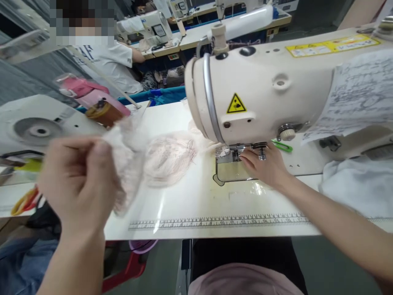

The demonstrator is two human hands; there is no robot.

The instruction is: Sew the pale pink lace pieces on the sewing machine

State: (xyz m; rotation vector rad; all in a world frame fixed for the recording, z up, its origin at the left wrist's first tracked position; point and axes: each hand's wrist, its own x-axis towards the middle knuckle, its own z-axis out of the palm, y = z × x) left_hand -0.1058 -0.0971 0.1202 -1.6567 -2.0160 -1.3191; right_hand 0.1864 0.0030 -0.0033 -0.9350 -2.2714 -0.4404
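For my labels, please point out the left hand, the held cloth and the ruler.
Left hand (80,180): head view, middle of hand.
Held cloth (129,166): head view, middle.
Ruler (224,222): head view, middle stretch.

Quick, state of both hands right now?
Left hand: closed, holding pale fabric.
Right hand: beneath the sewing-machine head, partly hidden; open or closed cannot be told.

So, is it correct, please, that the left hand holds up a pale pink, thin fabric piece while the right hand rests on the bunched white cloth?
Not quite: the head view shows the right hand beside the metal presser foot of the cream sewing machine, apart from the bunched white cloth. The left hand does hold up the pale pink, thin fabric piece.
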